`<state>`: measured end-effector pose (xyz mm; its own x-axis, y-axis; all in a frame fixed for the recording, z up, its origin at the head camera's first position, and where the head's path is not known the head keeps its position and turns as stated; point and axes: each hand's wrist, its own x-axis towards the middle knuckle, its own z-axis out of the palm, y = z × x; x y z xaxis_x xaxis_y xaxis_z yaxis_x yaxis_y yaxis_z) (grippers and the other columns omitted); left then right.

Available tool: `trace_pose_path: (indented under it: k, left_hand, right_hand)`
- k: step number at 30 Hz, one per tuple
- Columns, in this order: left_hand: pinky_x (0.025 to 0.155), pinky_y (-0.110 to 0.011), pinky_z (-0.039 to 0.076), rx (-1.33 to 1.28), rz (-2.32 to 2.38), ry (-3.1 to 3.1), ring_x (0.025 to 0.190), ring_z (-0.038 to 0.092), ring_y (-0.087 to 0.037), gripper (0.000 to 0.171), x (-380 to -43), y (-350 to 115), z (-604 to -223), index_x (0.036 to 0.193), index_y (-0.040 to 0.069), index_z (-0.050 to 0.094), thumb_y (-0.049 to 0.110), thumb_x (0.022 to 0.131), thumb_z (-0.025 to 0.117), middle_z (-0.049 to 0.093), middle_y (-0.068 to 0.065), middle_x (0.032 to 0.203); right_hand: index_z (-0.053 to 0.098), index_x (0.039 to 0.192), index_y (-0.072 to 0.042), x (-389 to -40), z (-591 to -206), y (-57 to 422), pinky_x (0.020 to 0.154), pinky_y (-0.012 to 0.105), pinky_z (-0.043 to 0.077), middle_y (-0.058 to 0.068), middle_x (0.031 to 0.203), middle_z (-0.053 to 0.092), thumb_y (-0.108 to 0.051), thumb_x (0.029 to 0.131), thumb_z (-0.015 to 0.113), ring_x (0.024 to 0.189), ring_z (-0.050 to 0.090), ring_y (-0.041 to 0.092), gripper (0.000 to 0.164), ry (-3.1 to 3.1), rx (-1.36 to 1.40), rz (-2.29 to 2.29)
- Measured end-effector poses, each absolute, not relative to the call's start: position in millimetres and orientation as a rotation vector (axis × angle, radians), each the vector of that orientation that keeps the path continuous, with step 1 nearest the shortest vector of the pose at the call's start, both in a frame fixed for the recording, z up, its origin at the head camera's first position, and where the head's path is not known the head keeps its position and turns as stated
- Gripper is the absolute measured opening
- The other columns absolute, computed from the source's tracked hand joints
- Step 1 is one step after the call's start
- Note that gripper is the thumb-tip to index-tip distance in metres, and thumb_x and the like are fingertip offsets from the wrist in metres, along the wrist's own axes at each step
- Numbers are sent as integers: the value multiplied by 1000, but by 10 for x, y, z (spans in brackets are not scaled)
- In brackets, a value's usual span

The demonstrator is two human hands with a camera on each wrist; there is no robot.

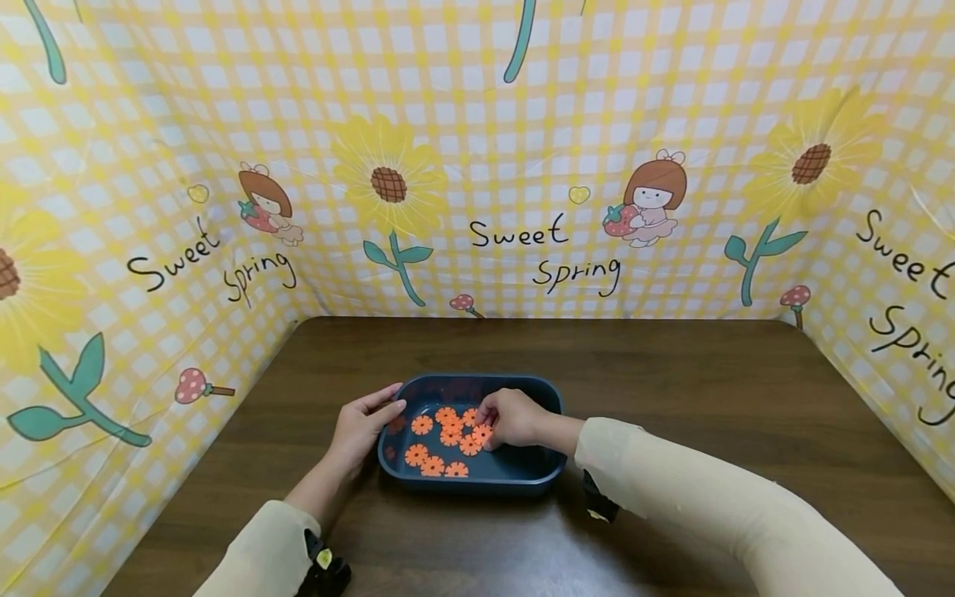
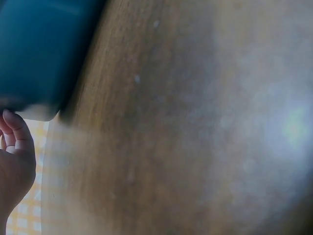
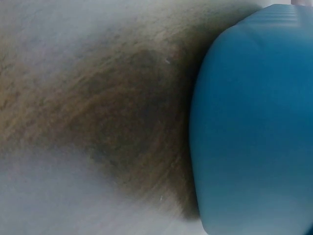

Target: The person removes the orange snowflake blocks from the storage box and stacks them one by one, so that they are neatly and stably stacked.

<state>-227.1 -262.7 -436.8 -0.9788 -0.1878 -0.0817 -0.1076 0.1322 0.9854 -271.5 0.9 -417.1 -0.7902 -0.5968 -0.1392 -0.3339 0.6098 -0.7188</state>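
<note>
Orange discs (image 1: 451, 434), loose & partly overlapping, are seen in a blue tray (image 1: 515, 474) on a table (image 1: 656, 373). The tray's L end is gripped by the L hand (image 1: 360, 427); discs are reached by the R hand (image 1: 515, 419), but whether one is pinched can't be told. Neighbours could be dragged or scattered, b/c of overlap. Access from R is blocked by R hand & tray wall; checked cloth (image 1: 522, 149) is hung behind.

Beyond the far edge of the dark wood-grain table (image 1: 671, 373) I see creased yellow-and-white gingham fabric (image 1: 477, 108) hanging like walls, wrapping both rounded far corners and printed with sunflowers (image 1: 389, 184), girls (image 1: 652, 207) hugging strawberries (image 1: 620, 222) and black "Sweet Spring" lettering (image 1: 510, 239), while pale glare (image 1: 545, 551) lies toward the table's near edge.
</note>
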Motion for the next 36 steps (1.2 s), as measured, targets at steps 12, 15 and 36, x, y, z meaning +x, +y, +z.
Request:
trace_pose_path:
  k: [12,15,36]
  left_hand:
    - [81,-29,54,291,-2031,-2297,99,64,-11,47,-2276,-2639,-4383,132,5,61,20,89,74,64,-10,124]
    - [79,-31,55,288,-2060,-2276,98,66,-17,48,-2273,-2638,-4395,132,5,61,19,88,74,66,-9,120]
    - [82,-28,53,266,-2039,-2313,102,62,-7,50,-2265,-2648,-4380,134,6,59,23,89,73,58,-13,133]
  right_hand:
    - [76,104,-10,-2728,-4155,26,67,26,49,-4,91,68,-5,78,81,75,56,12,28,2473,-778,-978]
    - [76,103,-10,-2736,-4140,45,65,26,48,-2,91,68,-3,79,80,75,56,12,25,2445,-764,-1014]
    - [66,115,1,-2782,-4075,20,69,34,56,9,84,66,3,90,66,82,68,19,25,2129,-496,-1383]
